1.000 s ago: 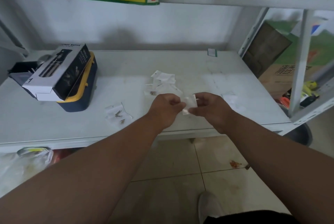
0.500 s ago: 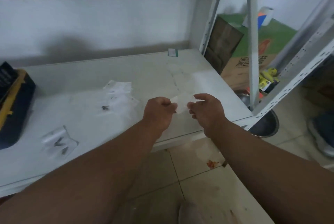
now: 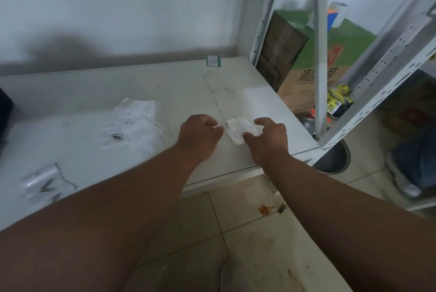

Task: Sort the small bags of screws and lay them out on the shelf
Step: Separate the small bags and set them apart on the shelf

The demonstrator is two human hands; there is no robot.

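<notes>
Two hands were pinching one small bag between them a moment ago, held up over the front edge; now that bag lies on the shelf, well to the right of everything else, so you have started a new spot for it. Your view has also swung right, leaving the dark box at the left edge almost out of sight and bringing the cardboard cartons beyond the shelf's upright into view. On the shelf, the unsorted pile of bags sits left of centre, and a separate pair of bags lies near the front-left edge. Your right hand hovers over the laid bag with fingers loosely spread, the thumb touching or just beside its near corner and no real grip on it. Your left hand is curled just left of the bag, fingertips pinched together near its left edge; whether they still hold a corner is too blurred to tell. Judging by this, one bag is placed and most remain, so the pile is where your hands should go next.
</notes>
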